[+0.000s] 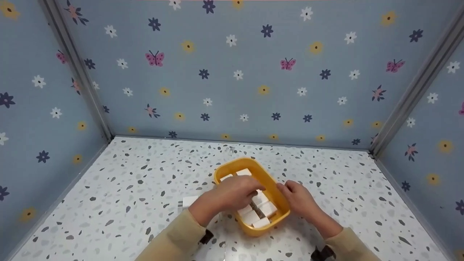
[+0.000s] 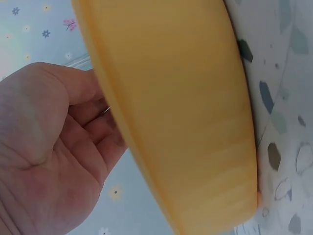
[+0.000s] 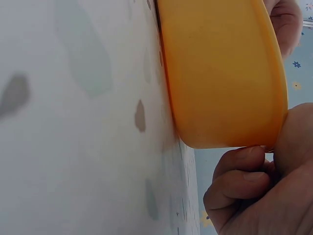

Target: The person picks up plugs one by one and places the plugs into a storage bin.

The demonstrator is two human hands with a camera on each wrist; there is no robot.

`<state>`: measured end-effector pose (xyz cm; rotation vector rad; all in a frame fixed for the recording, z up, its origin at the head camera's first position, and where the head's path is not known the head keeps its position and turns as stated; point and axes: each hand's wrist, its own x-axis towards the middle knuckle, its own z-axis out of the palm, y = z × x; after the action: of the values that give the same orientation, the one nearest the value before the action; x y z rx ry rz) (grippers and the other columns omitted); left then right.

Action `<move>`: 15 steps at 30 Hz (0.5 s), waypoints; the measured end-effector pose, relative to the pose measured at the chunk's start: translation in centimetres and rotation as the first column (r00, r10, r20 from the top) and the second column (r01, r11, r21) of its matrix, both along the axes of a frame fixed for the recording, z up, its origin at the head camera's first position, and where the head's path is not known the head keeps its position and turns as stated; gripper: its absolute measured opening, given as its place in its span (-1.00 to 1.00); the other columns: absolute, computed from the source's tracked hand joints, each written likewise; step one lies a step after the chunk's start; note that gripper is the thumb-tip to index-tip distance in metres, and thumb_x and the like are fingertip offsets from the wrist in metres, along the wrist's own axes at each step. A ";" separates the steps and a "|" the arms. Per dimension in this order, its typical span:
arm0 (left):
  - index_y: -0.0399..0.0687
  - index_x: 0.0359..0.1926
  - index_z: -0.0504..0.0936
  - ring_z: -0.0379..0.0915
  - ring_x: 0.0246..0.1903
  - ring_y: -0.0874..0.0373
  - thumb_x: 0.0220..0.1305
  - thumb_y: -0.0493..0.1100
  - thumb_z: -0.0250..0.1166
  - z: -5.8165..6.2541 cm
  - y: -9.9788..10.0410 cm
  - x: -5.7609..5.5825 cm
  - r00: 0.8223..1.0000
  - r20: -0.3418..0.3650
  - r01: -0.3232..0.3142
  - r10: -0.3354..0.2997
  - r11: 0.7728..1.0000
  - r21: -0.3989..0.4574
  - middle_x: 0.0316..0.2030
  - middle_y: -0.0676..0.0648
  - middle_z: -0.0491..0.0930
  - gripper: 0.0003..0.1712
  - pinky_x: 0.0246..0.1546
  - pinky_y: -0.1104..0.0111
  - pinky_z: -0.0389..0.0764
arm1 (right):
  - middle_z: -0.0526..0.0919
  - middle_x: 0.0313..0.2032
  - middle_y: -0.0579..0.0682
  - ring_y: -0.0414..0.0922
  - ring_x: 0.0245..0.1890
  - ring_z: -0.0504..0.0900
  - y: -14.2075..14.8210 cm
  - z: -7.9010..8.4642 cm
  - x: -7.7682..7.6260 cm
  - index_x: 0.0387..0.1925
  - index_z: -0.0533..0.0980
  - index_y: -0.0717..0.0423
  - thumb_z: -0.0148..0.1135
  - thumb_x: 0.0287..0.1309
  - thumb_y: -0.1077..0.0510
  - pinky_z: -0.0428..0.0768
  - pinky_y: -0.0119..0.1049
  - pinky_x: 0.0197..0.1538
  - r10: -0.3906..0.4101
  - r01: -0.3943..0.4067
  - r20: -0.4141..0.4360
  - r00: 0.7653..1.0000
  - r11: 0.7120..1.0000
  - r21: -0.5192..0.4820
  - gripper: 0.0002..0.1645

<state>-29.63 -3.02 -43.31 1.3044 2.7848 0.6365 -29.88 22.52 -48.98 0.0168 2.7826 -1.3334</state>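
A yellow plastic bin (image 1: 268,177) stands on the speckled table, holding several white block-shaped pieces (image 1: 250,218). From the left, my left hand (image 1: 235,192) reaches over the rim, its fingers bent down among the pieces. In the left wrist view the bin's wall hides the fingertips of that left hand (image 2: 58,142), so I cannot tell whether they hold a piece. My right hand (image 1: 299,199) pinches the bin's right rim. Seen from the right wrist, the thumb and curled fingers of the right hand (image 3: 259,191) meet at the rim's corner.
A white block with grey prongs (image 1: 190,201), like a plug adapter, lies on the table left of the bin, partly behind my left forearm. Flower-patterned panels (image 1: 232,72) enclose the table (image 1: 145,174) at the back and both sides.
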 end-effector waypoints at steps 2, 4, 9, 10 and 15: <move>-0.03 0.30 0.78 0.71 0.20 0.10 0.66 -0.31 0.24 0.3 -0.7 0.0 0.998 -0.060 0.009 -0.007 1.000 0.020 0.18 0.01 0.80 -0.65 0.32 0.23 0.68 | 0.51 -0.40 0.03 -0.05 -0.36 0.51 -0.1 0.1 0.0 -0.28 0.53 0.09 0.16 0.72 -0.12 0.46 -0.25 -0.33 0.001 -0.001 -0.001 1.000 1.000 0.011 -0.56; -0.10 0.29 0.77 0.71 0.22 0.05 0.64 -0.32 0.26 0.5 -1.4 -0.1 0.994 -0.111 0.011 -0.006 0.999 0.051 0.18 -0.05 0.79 -0.66 0.33 0.20 0.67 | 0.50 -0.41 0.02 -0.05 -0.37 0.50 -0.1 0.1 0.1 -0.29 0.53 0.09 0.16 0.72 -0.12 0.46 -0.25 -0.33 0.002 -0.002 0.000 1.000 1.000 0.021 -0.56; -0.15 0.38 0.70 0.68 0.26 -0.04 0.58 -0.31 0.34 1.0 -3.7 -0.3 0.986 -0.149 -0.054 0.074 0.990 0.134 0.32 -0.11 0.69 -0.58 0.28 0.09 0.73 | 0.49 -0.41 0.03 -0.05 -0.37 0.50 -0.2 0.1 0.2 -0.28 0.53 0.09 0.16 0.72 -0.13 0.47 -0.24 -0.32 -0.006 0.006 0.011 1.000 1.000 0.019 -0.56; -0.13 0.39 0.69 0.68 0.26 -0.05 0.59 -0.30 0.34 1.0 -4.2 -0.4 0.985 -0.144 -0.078 0.099 0.986 0.147 0.34 -0.11 0.67 -0.57 0.26 0.07 0.74 | 0.50 -0.40 0.03 -0.04 -0.37 0.50 -0.2 0.2 0.2 -0.27 0.53 0.09 0.16 0.72 -0.13 0.47 -0.24 -0.32 -0.009 0.009 0.014 1.000 1.000 0.016 -0.56; -0.11 0.32 0.73 0.71 0.19 -0.08 0.61 -0.33 0.30 1.2 -6.0 -0.6 0.961 -0.139 -0.215 0.238 0.963 0.164 0.24 -0.10 0.70 -0.63 0.16 0.02 0.78 | 0.53 -0.37 0.05 -0.03 -0.33 0.53 -0.2 0.2 0.0 -0.23 0.56 0.09 0.16 0.72 -0.13 0.49 -0.26 -0.30 -0.026 0.025 0.031 0.999 1.000 0.011 -0.58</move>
<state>-30.18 -9.06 -42.15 1.1079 3.1019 0.7963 -29.85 22.32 -48.73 0.0727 2.7733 -1.3122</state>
